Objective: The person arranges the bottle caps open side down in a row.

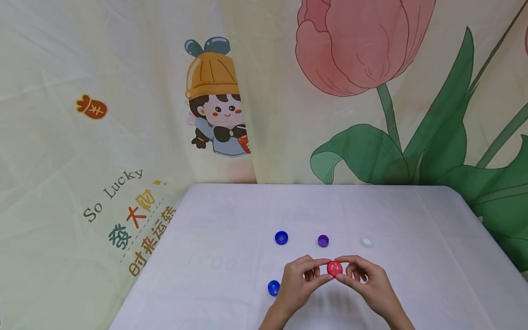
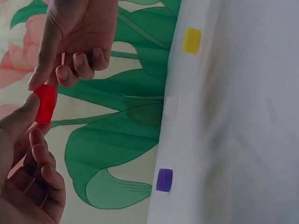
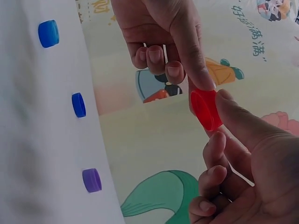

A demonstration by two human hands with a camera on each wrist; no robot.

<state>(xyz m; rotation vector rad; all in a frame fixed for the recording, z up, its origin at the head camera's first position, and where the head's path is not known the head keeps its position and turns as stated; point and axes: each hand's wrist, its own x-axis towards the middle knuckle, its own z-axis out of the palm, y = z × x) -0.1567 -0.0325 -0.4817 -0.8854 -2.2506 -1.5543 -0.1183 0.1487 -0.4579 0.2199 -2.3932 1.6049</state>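
A red bottle cap (image 1: 334, 269) is held up above the white table between both hands. My left hand (image 1: 300, 280) pinches its left side with thumb and forefinger, and my right hand (image 1: 368, 283) pinches the opposite side the same way. In the right wrist view the hollow inside of the red cap (image 3: 206, 110) faces the camera. The other fingers of each hand are curled loosely beneath. Just left of the left hand lies a blue cap (image 1: 273, 288), partly overlapped by that hand in the head view.
Beyond the hands, another blue cap (image 1: 281, 238), a purple cap (image 1: 323, 240) and a whitish translucent cap (image 1: 366, 241) sit in a row on the table (image 1: 231, 206). A yellow cap (image 2: 191, 41) shows in the left wrist view. A printed curtain (image 1: 276, 137) hangs behind the table.
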